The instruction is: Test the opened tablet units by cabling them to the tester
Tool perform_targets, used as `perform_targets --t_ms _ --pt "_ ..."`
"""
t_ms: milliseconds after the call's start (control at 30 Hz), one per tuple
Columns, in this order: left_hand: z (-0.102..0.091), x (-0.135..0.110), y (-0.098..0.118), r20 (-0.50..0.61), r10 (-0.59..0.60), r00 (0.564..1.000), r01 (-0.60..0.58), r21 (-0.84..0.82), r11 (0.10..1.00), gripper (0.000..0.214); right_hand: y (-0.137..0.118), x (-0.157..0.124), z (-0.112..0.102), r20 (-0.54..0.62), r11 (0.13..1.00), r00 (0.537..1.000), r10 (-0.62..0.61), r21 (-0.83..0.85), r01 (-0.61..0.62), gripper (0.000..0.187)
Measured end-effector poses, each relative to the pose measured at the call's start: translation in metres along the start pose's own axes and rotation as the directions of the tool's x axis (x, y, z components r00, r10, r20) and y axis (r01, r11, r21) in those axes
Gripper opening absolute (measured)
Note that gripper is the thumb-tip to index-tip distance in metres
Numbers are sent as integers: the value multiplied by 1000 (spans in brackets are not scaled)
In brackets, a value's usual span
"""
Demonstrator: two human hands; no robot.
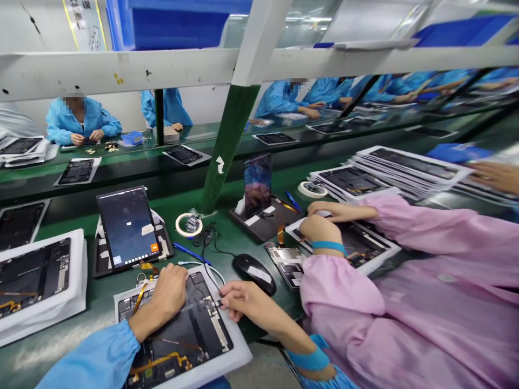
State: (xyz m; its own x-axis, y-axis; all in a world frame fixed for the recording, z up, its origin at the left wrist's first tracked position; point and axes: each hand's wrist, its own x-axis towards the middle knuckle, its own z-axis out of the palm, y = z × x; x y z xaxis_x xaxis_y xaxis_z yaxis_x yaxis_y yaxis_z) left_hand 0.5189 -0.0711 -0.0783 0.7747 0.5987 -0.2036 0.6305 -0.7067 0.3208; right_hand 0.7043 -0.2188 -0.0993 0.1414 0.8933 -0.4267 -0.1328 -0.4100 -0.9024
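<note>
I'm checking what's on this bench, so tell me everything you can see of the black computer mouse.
The computer mouse is black, with a glossy plastic look and a white rectangular label across its top. It sits on the green bench mat, beside the person's right hand, apparently without touching it. A thin black cable appears to curve away from its far end.

Bright, even overhead light leaves only faint shadows under the left hand (pixel 164 297) and right hand (pixel 251 305), a pale streak of glare crosses the green desk (pixel 36 354), and wide-angle distortion bends the white beam (pixel 121 70) toward the stretched frame edges.
</note>
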Motion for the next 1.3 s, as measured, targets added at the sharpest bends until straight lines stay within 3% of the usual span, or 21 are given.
perform_targets --t_ms 767,867,933,967,1000,1067,1100,1133,1167,1200,1300 --pt "12 -4 0 -67 68 995 -74 -94 993 46 2 -3 2 36 999 999 -27 -24 28 56" --pt "10 -2 -1 -37 69 997 -72 -87 994 46 1 -6 3 26 991 999 -47 -125 50 51" --pt "9 -2 -1 -11 71 997 -72 -74 995 44 -1 -9 2 -47 942 988 -150 -311 128 39" --pt "9 -3 0 2 75 997 -75 -65 995 42 -2 -11 0 -121 878 958 -262 -442 184 33" --pt "9 -4 0 13 79 997 -78 -55 995 41 -2 -11 -3 -196 779 891 -409 -584 229 31" --pt "9 -6 2 38 91 995 -90 -30 995 38 0 -10 -11 -279 523 649 -708 -825 216 28" --pt "10 -8 2 53 98 994 -98 -18 995 37 2 -8 -15 -278 407 515 -811 -900 155 26" --pt "12 -9 3 69 104 992 -104 -6 995 35 4 -6 -18 -252 311 418 -873 -947 78 23" --pt "13 -10 3 81 109 991 -110 5 994 34 8 -3 -21 -224 235 362 -905 -972 -12 22" --pt "15 -11 3 89 114 990 -115 14 993 33 11 0 -23 -194 171 340 -920 -980 -97 24" --pt "19 -13 3 80 123 989 -126 32 992 31 20 7 -26 -129 33 366 -922 -966 -256 36"
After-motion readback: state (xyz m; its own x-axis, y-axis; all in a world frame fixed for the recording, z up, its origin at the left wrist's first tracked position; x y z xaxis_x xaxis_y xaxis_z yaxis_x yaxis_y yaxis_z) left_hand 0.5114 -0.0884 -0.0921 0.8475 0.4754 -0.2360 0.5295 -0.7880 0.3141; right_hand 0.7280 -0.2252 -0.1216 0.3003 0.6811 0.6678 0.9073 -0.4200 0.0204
